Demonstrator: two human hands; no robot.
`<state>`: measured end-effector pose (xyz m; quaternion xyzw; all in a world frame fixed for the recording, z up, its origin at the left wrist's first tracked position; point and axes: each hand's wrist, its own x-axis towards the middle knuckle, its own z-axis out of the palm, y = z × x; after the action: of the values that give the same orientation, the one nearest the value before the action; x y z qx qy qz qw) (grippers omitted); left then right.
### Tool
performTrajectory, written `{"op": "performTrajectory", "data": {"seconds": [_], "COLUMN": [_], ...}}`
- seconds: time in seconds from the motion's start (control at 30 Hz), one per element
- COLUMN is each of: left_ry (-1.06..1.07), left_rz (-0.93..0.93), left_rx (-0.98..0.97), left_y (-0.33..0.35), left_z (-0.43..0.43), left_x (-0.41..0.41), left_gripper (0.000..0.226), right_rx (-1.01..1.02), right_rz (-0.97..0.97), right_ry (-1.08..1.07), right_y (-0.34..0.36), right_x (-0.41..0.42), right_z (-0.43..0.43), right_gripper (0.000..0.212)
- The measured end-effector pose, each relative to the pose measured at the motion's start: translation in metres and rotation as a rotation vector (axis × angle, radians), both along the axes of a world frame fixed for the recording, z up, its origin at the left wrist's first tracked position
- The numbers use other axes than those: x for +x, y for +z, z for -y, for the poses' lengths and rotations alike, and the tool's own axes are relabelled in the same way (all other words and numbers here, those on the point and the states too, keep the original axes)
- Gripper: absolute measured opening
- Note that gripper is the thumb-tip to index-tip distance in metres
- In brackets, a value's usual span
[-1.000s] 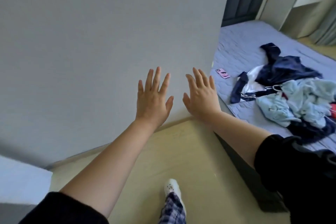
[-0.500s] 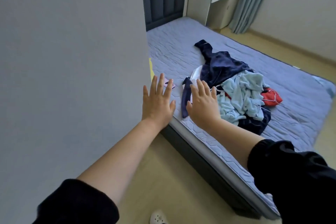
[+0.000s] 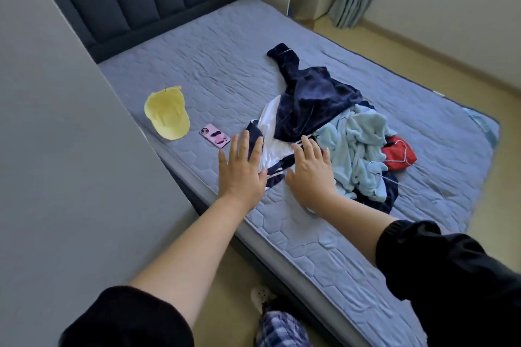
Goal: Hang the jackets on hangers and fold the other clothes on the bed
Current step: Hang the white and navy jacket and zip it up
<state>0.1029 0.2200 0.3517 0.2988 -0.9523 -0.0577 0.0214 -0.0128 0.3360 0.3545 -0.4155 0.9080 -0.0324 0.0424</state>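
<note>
Clothes pile (image 3: 352, 144): lay tangled toward the foot edge of the bed (image 3: 225, 65). Your left grip (image 3: 241, 175) and right grip (image 3: 311, 177) spread flat over its near side, empty. Hazard: white wire (image 3: 394, 161) could snag garments.

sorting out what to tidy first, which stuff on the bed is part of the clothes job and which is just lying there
For the job: navy jacket, white and navy garment, light blue fleece, red garment, wire hanger.
Just lying about: yellow cap, pink phone.
</note>
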Motion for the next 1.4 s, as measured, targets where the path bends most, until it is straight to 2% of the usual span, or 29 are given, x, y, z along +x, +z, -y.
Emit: {"op": "performTrajectory", "data": {"seconds": [0.17, 0.47, 0.67, 0.87, 0.93, 1.03, 1.17, 1.3, 1.4], "left_ry": [0.133, 0.339, 0.385, 0.372, 0.37, 0.434, 0.562, 0.674, 0.679], "left_rz": [-0.002, 0.049, 0.092, 0.128, 0.177, 0.154, 0.005, -0.162, -0.315], "left_rx": [0.081, 0.273, 0.469, 0.564, 0.501, 0.423, 0.454, 0.579, 0.698], "left_y": [-0.056, -0.211, -0.351, -0.446, -0.466, -0.485, -0.493, -0.497, -0.497], "left_z": [0.037, 0.083, 0.083, 0.065, 0.054, 0.038, 0.017, 0.009, 0.002], "left_x": [-0.052, -0.069, -0.084, -0.119, -0.117, -0.112, -0.126, -0.135, -0.134], "left_gripper": [0.069, 0.068, 0.067, 0.069, 0.071, 0.074, 0.068, 0.053, 0.043], "right_rx": [0.04, 0.106, 0.226, 0.369, 0.363, 0.338, 0.205, -0.01, -0.084], "right_rz": [0.005, 0.115, 0.233, 0.12, 0.083, 0.108, 0.231, 0.385, 0.493], "right_ry": [0.068, 0.122, 0.138, 0.256, 0.276, 0.33, 0.316, 0.26, 0.24], "right_y": [-0.06, -0.214, -0.344, -0.436, -0.452, -0.47, -0.487, -0.489, -0.478], "right_x": [-0.063, -0.086, -0.117, -0.167, -0.183, -0.201, -0.213, -0.215, -0.219], "right_z": [0.052, 0.117, 0.132, 0.138, 0.142, 0.148, 0.154, 0.15, 0.143], "right_gripper": [0.058, 0.06, 0.087, 0.108, 0.108, 0.095, 0.049, 0.034, 0.023]}}
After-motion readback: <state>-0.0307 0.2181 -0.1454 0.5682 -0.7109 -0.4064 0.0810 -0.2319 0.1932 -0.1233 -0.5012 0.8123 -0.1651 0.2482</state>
